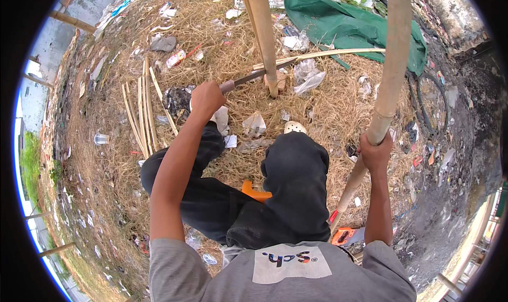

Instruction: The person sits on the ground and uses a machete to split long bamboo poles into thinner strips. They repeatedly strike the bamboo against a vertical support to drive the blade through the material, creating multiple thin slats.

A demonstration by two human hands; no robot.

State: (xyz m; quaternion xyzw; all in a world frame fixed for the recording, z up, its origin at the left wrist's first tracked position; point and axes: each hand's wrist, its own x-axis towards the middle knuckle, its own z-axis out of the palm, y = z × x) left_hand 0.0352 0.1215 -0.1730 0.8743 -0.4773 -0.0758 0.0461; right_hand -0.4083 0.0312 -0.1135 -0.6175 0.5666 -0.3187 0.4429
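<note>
My left hand (pixel 207 98) is closed round the handle of a long knife (pixel 248 78), its dark blade pointing right. That blade crosses an upright bamboo post (pixel 264 43); whether it touches the post I cannot tell. A pale split bamboo strip (pixel 338 52) lies beyond the blade, running right. My right hand (pixel 377 149) is wrapped round a thick bamboo pole (pixel 389 74), which slants from the top right down beside my right leg. Left of my knees, several thin bamboo strips (pixel 148 109) rest on the dry grass.
A green tarp (pixel 344 24) is spread at the far right. A hand saw with an orange handle (pixel 345 235) lies by my right forearm, and an orange object (pixel 256 191) between my legs. A plastic cup (pixel 101 138) and scattered litter dot the straw-covered ground. Black hose (pixel 443 98) curls at right.
</note>
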